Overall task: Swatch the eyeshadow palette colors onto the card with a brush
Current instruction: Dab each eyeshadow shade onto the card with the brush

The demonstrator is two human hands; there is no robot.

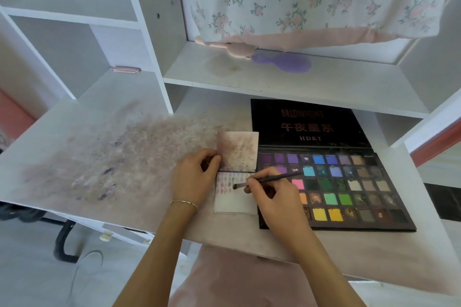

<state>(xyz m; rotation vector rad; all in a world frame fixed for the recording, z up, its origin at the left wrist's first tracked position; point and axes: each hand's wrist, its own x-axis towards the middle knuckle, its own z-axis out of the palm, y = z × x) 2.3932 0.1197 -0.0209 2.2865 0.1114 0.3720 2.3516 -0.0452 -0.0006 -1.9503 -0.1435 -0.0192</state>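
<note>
My left hand (197, 177) is pinching the card (234, 197) to steady it on the table (99, 152); my right hand (272, 197) is gripping the brush (264, 180), laying colour. The palette (349, 189) is lying just beside for reloading.

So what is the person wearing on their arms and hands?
Not much. Both arms are bare, with no sleeves showing. The left hand has a thin bracelet around its wrist, made of small pale beads or bars. The right hand has nothing on it, no rings or gloves that I can see.
</note>
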